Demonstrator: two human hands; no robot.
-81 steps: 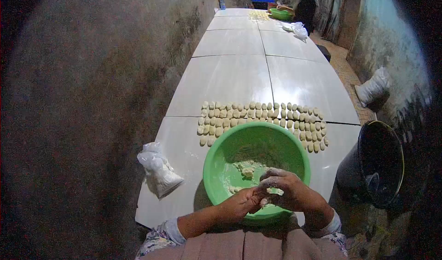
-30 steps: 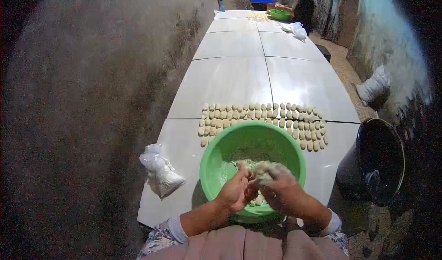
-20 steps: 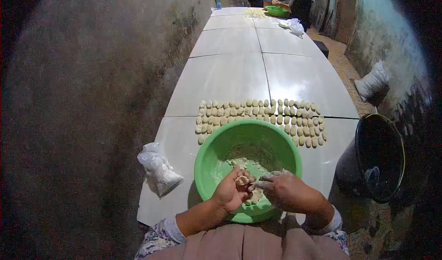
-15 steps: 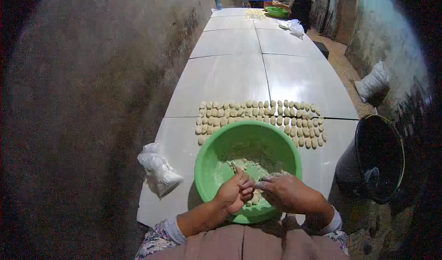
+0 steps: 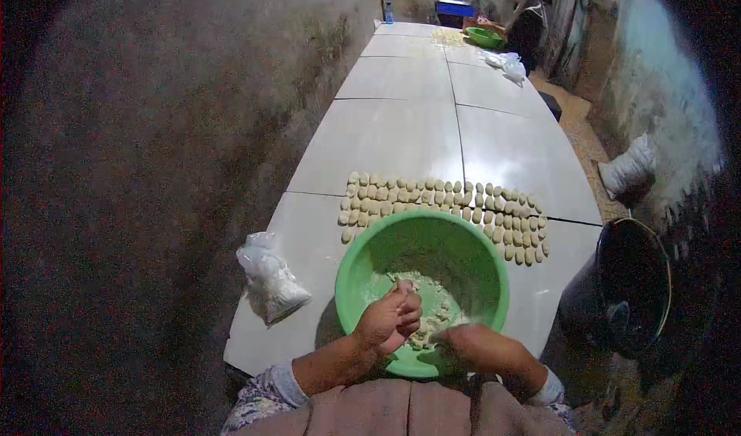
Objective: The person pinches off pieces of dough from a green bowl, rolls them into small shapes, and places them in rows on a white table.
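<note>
A push against the green plastic bowl (image 5: 472, 254) could have jostled the oval dough pieces (image 5: 508, 221) lined up just beyond its far rim. Your left hand (image 5: 388, 318) was curled over the bowl, fingers folded; whatever they enclosed was hidden. Your right hand (image 5: 480, 346), motion-blurred, hung near the crumbly dough (image 5: 427, 331) inside the bowl, its grip unreadable.

Enclosed by blotchy, stained walls (image 5: 193, 166). Furnished with a long white table (image 5: 386, 139) catching bright glare. Laid with a tan floor (image 5: 577, 119).
</note>
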